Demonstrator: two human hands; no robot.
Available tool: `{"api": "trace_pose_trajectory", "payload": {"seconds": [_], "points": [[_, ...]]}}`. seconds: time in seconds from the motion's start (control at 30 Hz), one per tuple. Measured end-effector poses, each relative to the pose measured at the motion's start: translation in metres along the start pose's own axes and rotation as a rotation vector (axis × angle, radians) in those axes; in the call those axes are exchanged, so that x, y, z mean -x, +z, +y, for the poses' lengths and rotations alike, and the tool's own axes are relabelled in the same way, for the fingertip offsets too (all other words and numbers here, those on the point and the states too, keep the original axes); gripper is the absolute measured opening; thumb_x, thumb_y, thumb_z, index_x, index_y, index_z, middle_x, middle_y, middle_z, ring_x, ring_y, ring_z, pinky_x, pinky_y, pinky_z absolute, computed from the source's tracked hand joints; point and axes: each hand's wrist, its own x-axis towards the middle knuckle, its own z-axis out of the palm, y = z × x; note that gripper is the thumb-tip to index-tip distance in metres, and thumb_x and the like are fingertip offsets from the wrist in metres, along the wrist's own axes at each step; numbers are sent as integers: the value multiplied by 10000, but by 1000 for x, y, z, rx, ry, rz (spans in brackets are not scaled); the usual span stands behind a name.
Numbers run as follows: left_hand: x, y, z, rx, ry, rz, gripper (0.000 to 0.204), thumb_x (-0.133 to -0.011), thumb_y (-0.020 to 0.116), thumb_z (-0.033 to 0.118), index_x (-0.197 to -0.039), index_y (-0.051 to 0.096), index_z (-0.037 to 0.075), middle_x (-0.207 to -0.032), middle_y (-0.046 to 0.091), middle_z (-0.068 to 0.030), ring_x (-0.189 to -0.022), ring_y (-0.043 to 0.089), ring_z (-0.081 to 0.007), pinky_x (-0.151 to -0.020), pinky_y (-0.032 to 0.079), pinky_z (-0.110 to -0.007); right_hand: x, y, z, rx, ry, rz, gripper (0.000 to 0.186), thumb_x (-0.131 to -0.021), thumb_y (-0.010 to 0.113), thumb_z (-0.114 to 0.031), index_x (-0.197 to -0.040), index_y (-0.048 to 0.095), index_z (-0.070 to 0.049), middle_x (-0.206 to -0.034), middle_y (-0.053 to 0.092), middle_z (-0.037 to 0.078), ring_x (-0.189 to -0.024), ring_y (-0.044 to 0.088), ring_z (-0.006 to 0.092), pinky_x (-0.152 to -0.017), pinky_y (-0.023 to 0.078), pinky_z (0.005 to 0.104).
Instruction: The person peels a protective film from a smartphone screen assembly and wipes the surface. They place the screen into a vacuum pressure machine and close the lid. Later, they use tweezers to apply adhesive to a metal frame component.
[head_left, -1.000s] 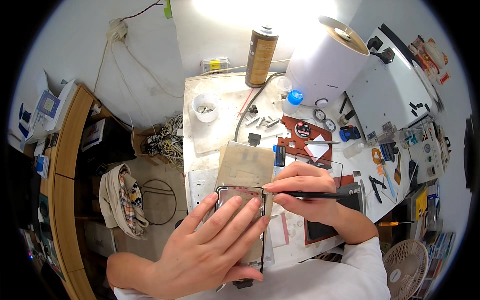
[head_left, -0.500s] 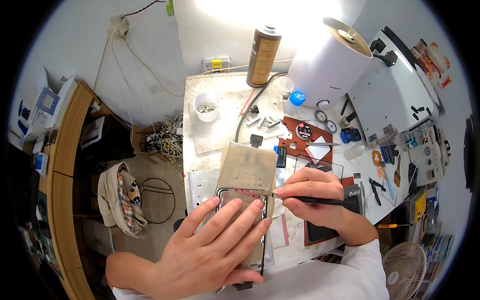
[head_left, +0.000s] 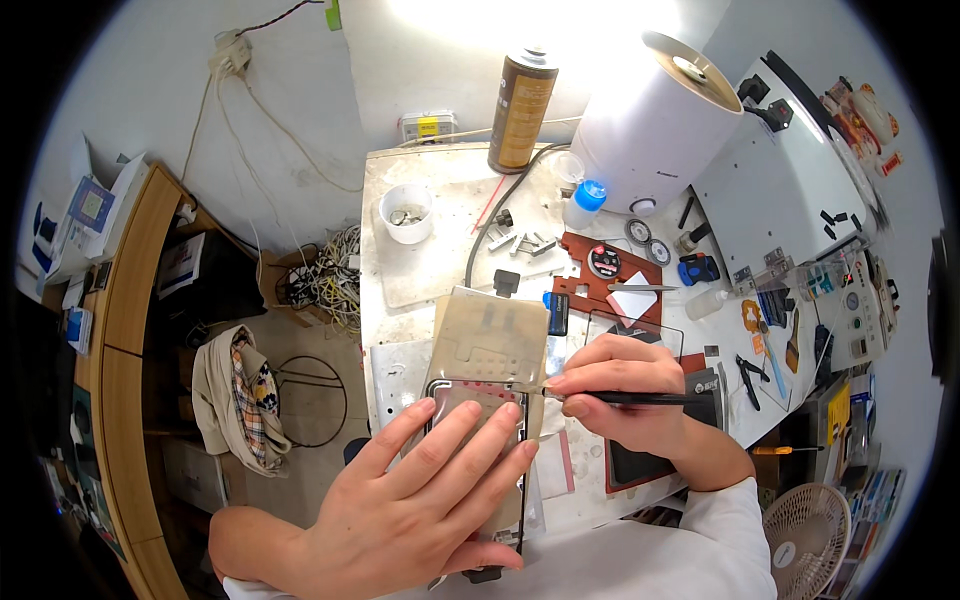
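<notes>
My left hand (head_left: 440, 490) lies flat with its fingers spread over a thin black rectangular frame (head_left: 472, 383), like a phone's, covering much of it. Under the frame is a beige, translucent-looking plate (head_left: 490, 325) that reaches toward the back of the table. In my right hand (head_left: 625, 390), thumb and fingers pinch a slim black pen-like tool (head_left: 640, 398), held nearly level. Its tip meets or hovers by the frame's upper right edge; I cannot tell which. What kind of tip it has is too small to make out.
Behind the plate stand a white tub (head_left: 407, 214), a brown spray can (head_left: 522, 110), a blue-capped bottle (head_left: 584, 205) and a large white cylindrical appliance (head_left: 650, 125). A reddish-brown mat (head_left: 590, 262), pliers (head_left: 747, 380) and several small tools lie to the right. A fan (head_left: 808, 545) stands lower right.
The whole view has shifted slightly. Both hands keep almost the same pose, with the pen-like tool still at the frame's upper right edge.
</notes>
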Motion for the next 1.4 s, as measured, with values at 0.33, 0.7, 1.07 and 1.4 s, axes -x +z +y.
{"api": "trace_pose_trajectory", "payload": {"seconds": [0.33, 0.7, 1.07, 1.4], "points": [[1, 1, 1, 11, -11, -1, 779, -838, 496, 734, -1329, 628, 144, -1420, 554, -80, -1306, 490, -263, -1132, 368, -441, 0, 3, 4, -33, -23, -6, 239, -815, 752, 9, -1052, 753, -25, -901, 705, 104, -741, 669, 177, -612, 532, 280], [1, 0, 1, 14, -6, -6, 776, -835, 513, 719, -1333, 621, 133, -1431, 542, -91, -1318, 475, -270, -1137, 363, -440, -3, 6, 3, -20, -38, -10, 177, -830, 742, -19, -1001, 752, 25, -883, 715, 143, -728, 680, 191, -611, 543, 271], [2, 0, 1, 11, -5, -8, 769, -850, 503, 712, -1347, 609, 135, -1439, 534, -92, -1341, 458, -273, -1152, 344, -437, -4, 10, 3, -16, -34, 0, 156, -852, 732, -50, -981, 746, 35, -866, 713, 157, -697, 686, 184, -595, 552, 275], [2, -1, 1, 2, -5, -6, 771, -850, 498, 715, -1350, 608, 139, -1437, 537, -88, -1339, 464, -269, -1157, 338, -434, 4, 2, 5, -14, -33, 24, 163, -852, 728, -39, -993, 737, 42, -866, 708, 159, -679, 704, 178, -585, 574, 261]]}}
